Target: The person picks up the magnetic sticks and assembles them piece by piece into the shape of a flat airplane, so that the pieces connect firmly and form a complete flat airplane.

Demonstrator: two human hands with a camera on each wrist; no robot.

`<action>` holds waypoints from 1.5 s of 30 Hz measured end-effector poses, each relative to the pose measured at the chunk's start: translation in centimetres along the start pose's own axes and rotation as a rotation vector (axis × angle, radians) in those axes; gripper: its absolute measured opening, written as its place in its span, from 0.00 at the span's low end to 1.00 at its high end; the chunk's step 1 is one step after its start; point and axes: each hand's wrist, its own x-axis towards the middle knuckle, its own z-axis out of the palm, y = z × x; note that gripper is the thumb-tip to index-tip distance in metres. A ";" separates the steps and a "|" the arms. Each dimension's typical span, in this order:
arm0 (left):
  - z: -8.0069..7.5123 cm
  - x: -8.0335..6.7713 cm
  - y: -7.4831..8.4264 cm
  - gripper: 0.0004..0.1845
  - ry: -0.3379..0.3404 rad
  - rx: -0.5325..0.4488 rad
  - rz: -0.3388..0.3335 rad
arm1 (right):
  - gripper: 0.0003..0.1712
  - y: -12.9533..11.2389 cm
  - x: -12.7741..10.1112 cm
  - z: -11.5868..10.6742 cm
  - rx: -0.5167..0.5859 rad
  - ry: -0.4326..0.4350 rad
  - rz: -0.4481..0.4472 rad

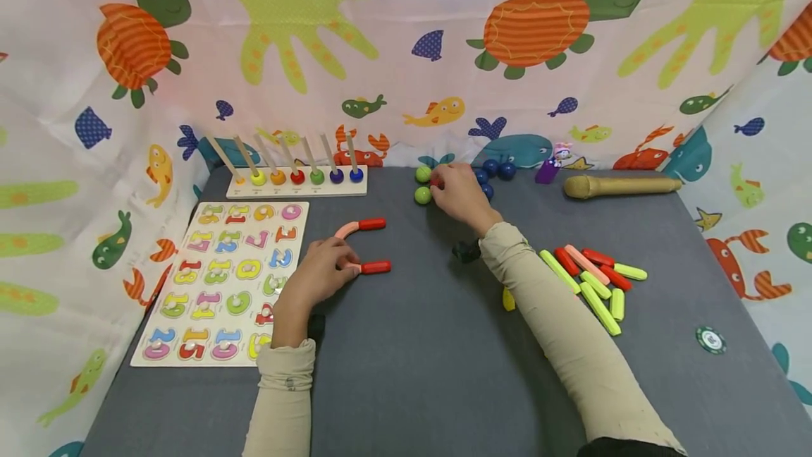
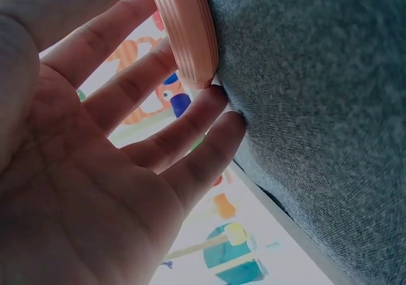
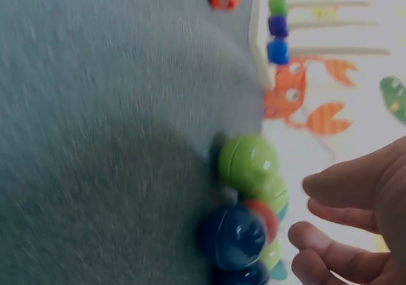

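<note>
My left hand (image 1: 321,270) is at a curved pink piece of modelling clay, thumb and forefinger pinching its near end. The ridged pink clay (image 2: 185,34) lies along the fingers in the left wrist view. Red clay sticks (image 1: 372,223) extend from both ends of the curve, making a U shape; the hand partly hides its bend. My right hand (image 1: 462,192) is over a cluster of balls at the back. Its fingers are spread apart beside a green ball (image 3: 247,161), a red ball (image 3: 265,219) and a blue ball (image 3: 233,237), holding none.
A number puzzle board (image 1: 247,295) lies at left, with a pegged counting stand (image 1: 297,189) behind it. Several clay sticks (image 1: 596,284) are piled at right. A wooden stick (image 1: 618,186), a purple figurine (image 1: 550,168) and a poker chip (image 1: 710,339) are also there.
</note>
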 end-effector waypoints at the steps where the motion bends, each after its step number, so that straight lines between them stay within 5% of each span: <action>1: 0.0 0.0 0.0 0.08 -0.001 0.002 0.002 | 0.12 0.4 0.3 0.0 -0.017 -0.009 0.005; 13: 0.2 1.0 1.4 0.14 0.093 0.038 0.059 | 0.11 2.2 1.5 1.3 -0.172 0.003 0.185; 17: -0.6 2.7 1.6 0.17 0.097 0.063 0.073 | 0.08 2.2 1.7 2.0 -0.242 0.024 0.197; 21: -1.3 5.0 1.9 0.19 0.029 0.112 0.060 | 0.11 2.4 1.7 2.3 -0.285 0.016 0.187; 27: -1.1 7.7 2.4 0.21 -0.106 0.210 0.025 | 0.15 1.9 0.8 2.5 -0.090 0.089 0.216; 34: -0.6 9.0 1.6 0.11 -0.084 0.319 0.028 | 0.17 -0.4 -0.6 2.7 0.229 0.057 0.157; 45: -1.7 9.2 1.5 0.13 -0.007 0.103 0.054 | 0.15 -3.7 -1.3 3.1 0.363 -0.145 0.068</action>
